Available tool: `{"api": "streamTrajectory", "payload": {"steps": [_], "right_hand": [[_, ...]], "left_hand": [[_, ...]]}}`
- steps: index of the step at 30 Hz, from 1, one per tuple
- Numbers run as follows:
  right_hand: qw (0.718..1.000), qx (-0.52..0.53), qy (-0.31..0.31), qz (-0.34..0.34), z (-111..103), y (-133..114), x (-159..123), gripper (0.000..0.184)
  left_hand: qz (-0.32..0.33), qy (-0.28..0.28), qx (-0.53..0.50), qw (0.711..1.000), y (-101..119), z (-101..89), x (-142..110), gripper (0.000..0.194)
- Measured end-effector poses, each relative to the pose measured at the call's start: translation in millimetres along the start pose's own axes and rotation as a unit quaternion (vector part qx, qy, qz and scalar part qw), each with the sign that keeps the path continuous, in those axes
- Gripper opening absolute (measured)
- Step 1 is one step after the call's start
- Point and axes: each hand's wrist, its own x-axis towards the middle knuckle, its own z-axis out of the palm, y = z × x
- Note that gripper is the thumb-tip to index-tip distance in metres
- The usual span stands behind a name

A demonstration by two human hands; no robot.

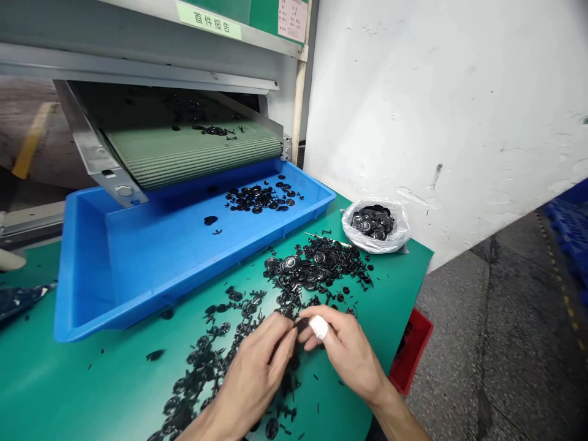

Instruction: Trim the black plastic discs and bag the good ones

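Pinching at bottom centre of frame: right hand [342, 355] and left hand [255, 373] are closed in over a small black piece [301, 325], fingertips meeting around it just above the green desk [55, 386]. Right hand is mostly curled, thumb and forefinger shut on the piece; white tape [319, 327] wraps one finger. Left hand is curled too, fingers against the piece's left side, but this view can't settle whether it grips or only steadies. Piece sits between the hands, slightly nearer the right. Fingers hide most of it; long axis looks roughly left-right, low confidence. Loose black plastic parts [206, 361] spread under and beside the left hand, with a denser heap of black parts [316, 263] ahead of both hands, nearer the right. Blue tray [114, 318] sits on the desk ahead and to the left, more black pieces [260, 197] inside it, below the end of a green ribbed conveyor belt [193, 156]. Clear plastic bag [374, 226] of round black parts sits past the heap, up and right of the hands. Red bin [411, 349] sits just off the desk's right edge.
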Motion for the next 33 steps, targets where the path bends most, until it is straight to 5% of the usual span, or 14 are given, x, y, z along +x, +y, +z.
{"api": "streamTrajectory", "payload": {"steps": [5,10,13,16,20,27,30,33], "right_hand": [[0.999,-0.004,0.006,-0.036,1,-3,-2,0.021],[0.997,-0.011,-0.014,-0.075,8,4,-1,0.032],[0.991,-0.040,-0.031,-0.124,2,0,2,0.033],[0.967,-0.130,-0.104,-0.193,-15,-10,16,0.040],[0.933,-0.307,-0.034,-0.183,-32,-15,59,0.042],[0.930,-0.346,-0.024,-0.121,-30,-11,114,0.035],[0.951,-0.292,0.004,-0.106,-33,-6,110,0.036],[0.975,-0.212,0.018,-0.066,-35,1,98,0.039]], "left_hand": [[0.103,-0.023,0.116,0.988,-9,-1.9,-5,0.018],[0.174,-0.038,0.091,0.980,-15,-6.1,-8,0.024],[0.131,-0.031,0.034,0.990,-14,-12.1,-5,0.021],[-0.008,-0.006,-0.100,0.995,-6,-19.6,2,0.018],[-0.169,-0.019,-0.340,0.925,6,-24.8,11,0.025],[-0.247,-0.007,-0.591,0.768,-4,-23.0,13,0.022],[-0.258,0.010,-0.626,0.736,-6,-24.4,15,0.019],[-0.253,0.009,-0.628,0.736,-4,-25.0,19,0.017]]}}
